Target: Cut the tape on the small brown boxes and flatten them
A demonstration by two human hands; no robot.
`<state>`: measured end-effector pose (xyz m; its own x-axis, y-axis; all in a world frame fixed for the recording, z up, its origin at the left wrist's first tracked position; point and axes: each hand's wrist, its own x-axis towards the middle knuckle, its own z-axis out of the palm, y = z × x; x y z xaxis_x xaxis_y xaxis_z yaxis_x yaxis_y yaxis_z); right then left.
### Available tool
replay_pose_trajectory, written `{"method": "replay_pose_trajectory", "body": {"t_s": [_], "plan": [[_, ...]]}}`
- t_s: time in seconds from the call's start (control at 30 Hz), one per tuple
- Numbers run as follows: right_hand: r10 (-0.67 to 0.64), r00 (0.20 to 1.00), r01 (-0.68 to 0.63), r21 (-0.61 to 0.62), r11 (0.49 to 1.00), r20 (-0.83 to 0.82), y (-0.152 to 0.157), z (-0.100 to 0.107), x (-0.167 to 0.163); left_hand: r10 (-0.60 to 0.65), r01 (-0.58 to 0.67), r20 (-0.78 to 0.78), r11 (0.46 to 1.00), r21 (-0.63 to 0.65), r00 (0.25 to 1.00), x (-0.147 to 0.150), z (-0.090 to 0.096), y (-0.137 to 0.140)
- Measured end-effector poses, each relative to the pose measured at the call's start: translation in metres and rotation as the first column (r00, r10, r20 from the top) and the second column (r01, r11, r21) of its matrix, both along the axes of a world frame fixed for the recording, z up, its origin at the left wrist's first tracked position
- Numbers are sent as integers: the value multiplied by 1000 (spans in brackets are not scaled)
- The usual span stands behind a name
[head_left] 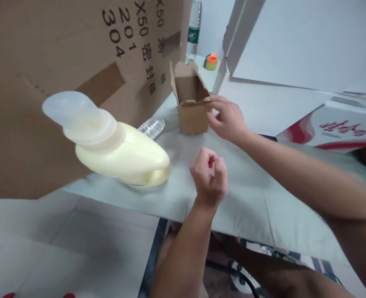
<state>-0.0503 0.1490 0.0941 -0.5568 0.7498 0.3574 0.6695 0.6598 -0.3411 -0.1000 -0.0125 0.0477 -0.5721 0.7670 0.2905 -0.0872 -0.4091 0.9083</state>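
Note:
A small open cardboard box (193, 119) stands on the pale cloth-covered table (248, 198), its top flaps raised. At its right front corner, my right hand (228, 118) has its fingers closed on the upper edge. My left hand (209, 176) is curled into a loose fist above the table, in front of the box and apart from it. Nothing shows between its fingers. Left of it is a large pale yellow bottle (127, 157) with a translucent cap (74, 109). Behind the bottle, a clear crinkled plastic bottle (152, 127) lies partly hidden.
A big printed carton (77, 49) rises on the left. Behind the small box stand a water bottle (193, 33) and a roll of orange and yellow tape (211, 61). White panels (307, 37) and a red-and-white box (341, 126) are at the right. Tiled floor (61, 236) shows below.

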Motion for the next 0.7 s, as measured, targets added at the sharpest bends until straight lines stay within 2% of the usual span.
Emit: {"method": "replay_pose_trajectory", "body": {"t_s": [0.07, 0.13, 0.2, 0.23, 0.3, 0.37, 0.43, 0.47, 0.57, 0.7], "plan": [[-25, 990, 14, -78, 997, -140, -42, 4, 48, 159, -140, -138, 981, 136, 977, 3, 7, -12], [-83, 954, 47, -130, 990, -287, -89, 5, 101, 324, -268, -196, 926, 264, 926, 3, 13, -19], [-115, 917, 68, -136, 988, -382, -135, 1, 155, 437, -371, -184, 877, 306, 880, 2, 15, -18], [-113, 888, 57, -137, 989, -446, -157, -3, 179, 446, -394, -157, 875, 280, 881, 1, 14, -15], [-118, 831, 16, -188, 982, -543, -195, -13, 218, 341, -327, -74, 931, 161, 937, 1, 11, -4], [-134, 824, -11, -252, 968, -550, -219, -24, 242, 106, -108, 50, 993, 49, 993, 3, 5, 9], [-155, 845, -9, -304, 953, -511, -228, -33, 251, -107, 107, 137, 994, 11, 985, 8, 0, 20], [-162, 858, 1, -314, 949, -487, -228, -37, 251, -168, 169, 159, 986, 10, 973, 11, -1, 23], [-171, 893, 72, -243, 967, -416, -218, -51, 247, -199, 197, 172, 980, 31, 965, 23, -1, 28], [-151, 919, 168, 16, 986, -363, -207, -74, 244, -196, 192, 60, 978, 78, 979, 36, -8, 31]]}}
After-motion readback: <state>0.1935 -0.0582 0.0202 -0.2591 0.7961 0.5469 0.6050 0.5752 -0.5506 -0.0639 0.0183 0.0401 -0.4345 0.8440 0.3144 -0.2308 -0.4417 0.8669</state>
